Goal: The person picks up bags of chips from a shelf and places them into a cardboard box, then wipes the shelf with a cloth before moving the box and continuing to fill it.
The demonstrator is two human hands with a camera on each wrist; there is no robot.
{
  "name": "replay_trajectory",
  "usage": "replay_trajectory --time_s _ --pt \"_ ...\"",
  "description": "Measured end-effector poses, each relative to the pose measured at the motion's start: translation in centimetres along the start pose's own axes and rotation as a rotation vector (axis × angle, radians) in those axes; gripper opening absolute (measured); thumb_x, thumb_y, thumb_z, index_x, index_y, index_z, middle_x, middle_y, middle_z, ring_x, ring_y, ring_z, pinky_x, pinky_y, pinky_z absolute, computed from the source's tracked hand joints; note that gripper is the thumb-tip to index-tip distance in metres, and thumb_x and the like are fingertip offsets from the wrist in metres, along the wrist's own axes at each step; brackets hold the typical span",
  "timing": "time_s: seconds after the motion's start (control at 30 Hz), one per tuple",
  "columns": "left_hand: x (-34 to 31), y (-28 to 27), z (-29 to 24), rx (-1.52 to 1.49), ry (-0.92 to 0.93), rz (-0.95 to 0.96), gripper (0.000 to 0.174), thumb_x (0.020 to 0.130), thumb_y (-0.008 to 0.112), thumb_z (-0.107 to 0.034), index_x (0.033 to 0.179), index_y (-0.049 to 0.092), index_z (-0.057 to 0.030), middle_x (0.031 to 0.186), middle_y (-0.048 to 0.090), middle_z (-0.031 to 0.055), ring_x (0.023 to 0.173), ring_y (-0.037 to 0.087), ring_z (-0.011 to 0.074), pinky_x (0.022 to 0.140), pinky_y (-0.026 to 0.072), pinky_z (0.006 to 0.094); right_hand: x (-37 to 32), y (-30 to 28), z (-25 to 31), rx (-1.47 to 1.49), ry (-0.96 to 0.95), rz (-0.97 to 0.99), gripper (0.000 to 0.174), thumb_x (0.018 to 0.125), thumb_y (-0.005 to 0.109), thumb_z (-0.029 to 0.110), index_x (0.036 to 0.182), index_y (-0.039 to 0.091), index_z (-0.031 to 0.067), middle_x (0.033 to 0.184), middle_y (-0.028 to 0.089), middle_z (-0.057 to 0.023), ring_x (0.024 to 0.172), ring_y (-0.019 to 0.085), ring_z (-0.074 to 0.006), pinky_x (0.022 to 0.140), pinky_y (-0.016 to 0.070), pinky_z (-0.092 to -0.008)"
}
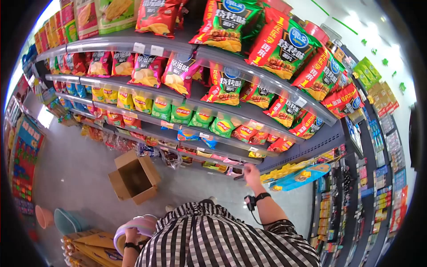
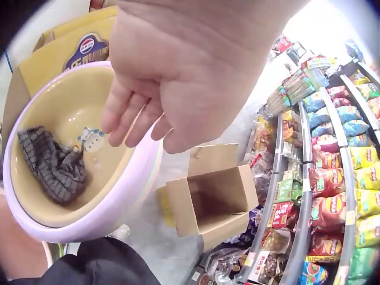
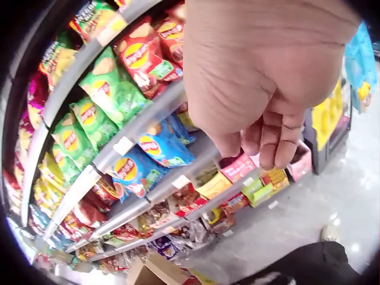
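Note:
A lilac-rimmed basin with a tan inside fills the left part of the left wrist view. A dark checked cloth lies crumpled in it. My left hand grips the basin's rim, with the fingers over its inner side; the head view shows this hand low at my left side. My right hand has loosely bent fingers with nothing seen between them. It hangs before the low shelves, overlapping pink packets in the right wrist view. The head view puts this hand by the shelf's right end.
Shelves of crisp bags curve across the front. An opened cardboard box stands on the floor. Flattened cartons, a teal basin and a pink basin are at lower left. A blue-and-yellow display projects at right.

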State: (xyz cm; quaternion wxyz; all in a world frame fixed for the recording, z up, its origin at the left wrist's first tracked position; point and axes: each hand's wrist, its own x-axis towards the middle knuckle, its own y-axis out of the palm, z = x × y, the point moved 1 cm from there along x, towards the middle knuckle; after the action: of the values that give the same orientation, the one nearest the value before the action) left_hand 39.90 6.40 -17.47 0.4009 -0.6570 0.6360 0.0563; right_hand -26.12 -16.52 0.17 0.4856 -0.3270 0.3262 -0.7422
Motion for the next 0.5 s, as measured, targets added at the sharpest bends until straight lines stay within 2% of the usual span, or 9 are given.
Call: replay_trajectory --time_s 0.1,0.13,0.17,0.2,0.3,0.33,0.43,0.47,0.5 --pt "-2.3 1.2 -9.3 -0.519 -0.443 -0.047 0.018 0.077 0.057 -0.015 0.081 0.061 0.0019 0.075 0.064 0.0121 0.068 0.064 0.0236 0.057 0.0514 0.0328 6.7 -2.8 -1.5 -0.016 0.033 -0.200 0.031 0.077 0.060 0.008 0.108 0.054 0.0085 0.067 0.061 -0.0095 0.054 0.059 -0.0188 0.050 0.0468 -0.0334" --pt "-2.2 1.5 -9.3 -0.527 -0.438 -0.051 0.018 0.077 0.057 -0.015 0.081 0.061 0.0019 0.075 0.064 0.0121 0.068 0.064 0.0236 0.057 0.0514 0.0328 8.4 -3.9 -1.4 -0.021 0.059 -0.205 0.035 0.077 0.061 0.008 0.111 0.052 0.0093 0.070 0.061 -0.0108 0.058 0.060 -0.0214 0.054 0.0476 -0.0345" --pt "-2.0 2.0 -9.5 -0.544 -0.394 -0.014 0.021 0.079 0.054 -0.012 0.093 0.058 0.0028 0.077 0.062 0.0125 0.063 0.062 0.0232 0.051 0.0492 0.0312 10.0 -5.2 -0.6 -0.024 0.084 -0.215 0.039 0.076 0.061 0.007 0.113 0.051 0.0100 0.073 0.062 -0.0120 0.062 0.061 -0.0240 0.057 0.0483 -0.0355" --pt "-1.7 2.4 -9.7 -0.560 -0.348 0.024 0.027 0.082 0.051 -0.010 0.104 0.054 0.0037 0.078 0.059 0.0129 0.059 0.061 0.0227 0.045 0.0469 0.0296 10.7 -7.3 3.0 -0.048 0.151 -0.144 0.045 0.075 0.063 0.012 0.117 0.046 0.0103 0.085 0.063 -0.0154 0.082 0.061 -0.0336 0.071 0.0481 -0.0431" --pt "-3.0 2.1 -10.2 -0.434 -0.334 -0.026 0.026 0.081 0.050 -0.008 0.103 0.054 0.0045 0.079 0.059 0.0130 0.058 0.061 0.0229 0.045 0.0475 0.0301 14.4 -5.6 -1.1 -0.360 0.005 -0.251 0.050 0.074 0.065 0.015 0.119 0.044 0.0060 0.095 0.059 -0.0220 0.092 0.058 -0.0371 0.077 0.0471 -0.0447" --pt "-3.9 1.7 -11.0 -0.385 -0.328 -0.035 0.025 0.081 0.049 -0.007 0.103 0.054 0.0051 0.079 0.059 0.0129 0.058 0.060 0.0231 0.045 0.0478 0.0304 14.2 -5.9 0.1 -0.324 0.078 -0.210 0.053 0.075 0.065 0.018 0.120 0.041 0.0027 0.103 0.054 -0.0273 0.099 0.053 -0.0409 0.083 0.0451 -0.0456" --pt "-7.2 1.2 -13.9 -0.195 -0.332 -0.132 0.025 0.079 0.046 0.000 0.101 0.055 0.0061 0.079 0.059 0.0126 0.060 0.060 0.0234 0.046 0.0485 0.0294 15.6 -5.4 0.0 -0.337 0.111 -0.256 0.046 0.076 0.064 0.024 0.113 0.048 0.0027 0.096 0.058 -0.0263 0.092 0.056 -0.0408 0.080 0.0472 -0.0449" --pt "-8.0 1.4 -13.2 -0.111 -0.170 -0.101 0.022 0.079 0.045 -0.012 0.093 0.057 0.0007 0.075 0.058 0.0117 0.060 0.057 0.0244 0.047 0.0473 0.0328 16.2 -6.3 1.2 -0.343 0.165 -0.135 0.037 0.079 0.062 0.029 0.106 0.056 0.0048 0.093 0.061 -0.0225 0.090 0.057 -0.0390 0.078 0.0467 -0.0459" --pt "-5.4 3.4 -2.6 -0.111 -0.176 -0.115 0.022 0.079 0.045 -0.012 0.093 0.057 0.0007 0.075 0.058 0.0117 0.060 0.057 0.0244 0.047 0.0473 0.0328 17.0 -6.2 0.6 -0.332 0.158 -0.127 0.037 0.079 0.062 0.029 0.106 0.056 0.0048 0.093 0.061 -0.0225 0.090 0.057 -0.0390 0.078 0.0467 -0.0459"
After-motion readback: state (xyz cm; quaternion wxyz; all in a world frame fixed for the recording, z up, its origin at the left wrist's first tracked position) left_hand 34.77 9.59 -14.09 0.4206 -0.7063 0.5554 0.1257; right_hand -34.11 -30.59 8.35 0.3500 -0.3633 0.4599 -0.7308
